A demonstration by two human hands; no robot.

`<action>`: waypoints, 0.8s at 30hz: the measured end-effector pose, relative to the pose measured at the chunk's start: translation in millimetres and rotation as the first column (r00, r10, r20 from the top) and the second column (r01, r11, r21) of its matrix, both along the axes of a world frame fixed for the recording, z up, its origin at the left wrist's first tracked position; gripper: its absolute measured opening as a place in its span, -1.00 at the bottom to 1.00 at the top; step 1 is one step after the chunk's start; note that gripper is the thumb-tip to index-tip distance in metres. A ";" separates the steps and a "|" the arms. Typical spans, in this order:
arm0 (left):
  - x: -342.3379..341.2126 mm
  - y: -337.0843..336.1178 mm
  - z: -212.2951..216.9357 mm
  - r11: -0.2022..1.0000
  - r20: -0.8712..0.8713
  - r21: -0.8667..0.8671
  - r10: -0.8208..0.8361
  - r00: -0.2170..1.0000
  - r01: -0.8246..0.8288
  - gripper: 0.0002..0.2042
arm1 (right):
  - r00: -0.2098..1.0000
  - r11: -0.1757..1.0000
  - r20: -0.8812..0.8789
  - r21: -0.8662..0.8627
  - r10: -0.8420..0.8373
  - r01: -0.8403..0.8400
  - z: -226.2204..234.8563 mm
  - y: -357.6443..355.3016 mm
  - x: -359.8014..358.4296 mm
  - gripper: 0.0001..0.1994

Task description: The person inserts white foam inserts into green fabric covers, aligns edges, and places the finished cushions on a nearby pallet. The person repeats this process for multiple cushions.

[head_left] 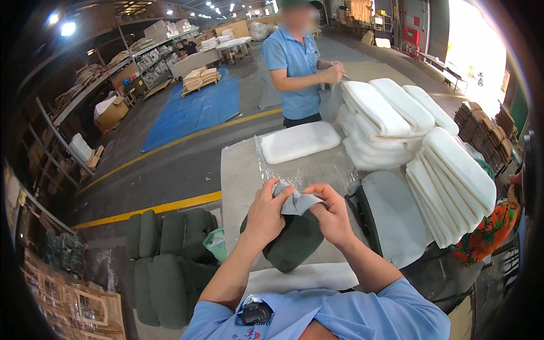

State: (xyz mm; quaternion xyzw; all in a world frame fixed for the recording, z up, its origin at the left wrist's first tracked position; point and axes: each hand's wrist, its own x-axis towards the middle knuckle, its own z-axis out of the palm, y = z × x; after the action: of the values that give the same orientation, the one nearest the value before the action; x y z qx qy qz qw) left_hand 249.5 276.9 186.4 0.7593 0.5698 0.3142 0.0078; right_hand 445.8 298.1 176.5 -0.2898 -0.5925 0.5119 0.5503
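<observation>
A dark green cushion cover [292,241] hangs between my hands over the near side of the table, its pale grey edge turned up at the top. My left hand [265,216] pinches the bunched grey edge between thumb and fingers. On the other side my right hand [334,220] grips the same edge, fingers closed. Whether anything is inside the cover I cannot tell. Just below it, close to my body, a white padded piece [306,277] lies along the table edge. Right of my right hand rests a rounded flat piece, pale grey on top [394,209], with dark green material along its left side.
Tall stacks of white foam pads [377,107] and a leaning row of them [453,181] fill the table's right. One wrapped white pad [300,141] lies at the far edge, before a co-worker [294,73] in blue. Dark green cushions [170,283] are piled at left.
</observation>
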 end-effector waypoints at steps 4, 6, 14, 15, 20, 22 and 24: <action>12.5 -5.0 1.2 0.960 0.164 0.270 -0.122 0.979 0.074 -0.39 | 0.981 0.999 0.193 0.033 -0.031 0.026 10.0 2.5 9.7 -0.89; 13.3 -6.9 -1.5 0.918 0.224 0.383 -0.197 0.955 0.100 -0.46 | 0.955 0.999 0.294 0.027 -0.029 0.022 13.3 0.0 9.4 -0.91; 11.0 -0.4 -8.0 0.992 0.355 0.082 -0.119 0.927 0.095 -0.60 | 0.904 0.995 0.420 0.082 -0.082 0.052 26.1 -0.7 12.5 -0.87; 13.9 -2.7 -7.0 0.994 0.477 0.006 -0.099 0.873 0.110 -0.61 | 0.911 0.993 0.405 0.109 -0.082 0.041 26.1 2.2 15.2 -0.86; 0.1 -7.0 -14.3 0.977 0.530 -0.066 -0.139 0.837 0.203 -0.65 | 0.925 0.992 0.380 0.119 -0.005 -0.044 21.7 11.4 17.1 -0.87; -9.8 -12.6 -17.4 0.957 0.503 -0.163 -0.130 0.855 0.241 -0.69 | 0.883 0.990 0.468 0.135 -0.020 -0.050 25.0 14.8 21.6 -0.85; -15.9 -17.2 -15.1 0.842 0.654 -0.346 -0.099 0.750 0.413 -0.72 | 0.852 0.977 0.510 0.211 -0.115 0.006 17.1 23.4 28.0 -0.74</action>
State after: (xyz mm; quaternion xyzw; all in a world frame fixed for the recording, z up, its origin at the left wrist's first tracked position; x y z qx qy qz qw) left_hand 233.6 259.7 171.3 0.6632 0.4810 0.3905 0.4199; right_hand 473.7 321.5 193.5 -0.3784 -0.7583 0.3343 0.4124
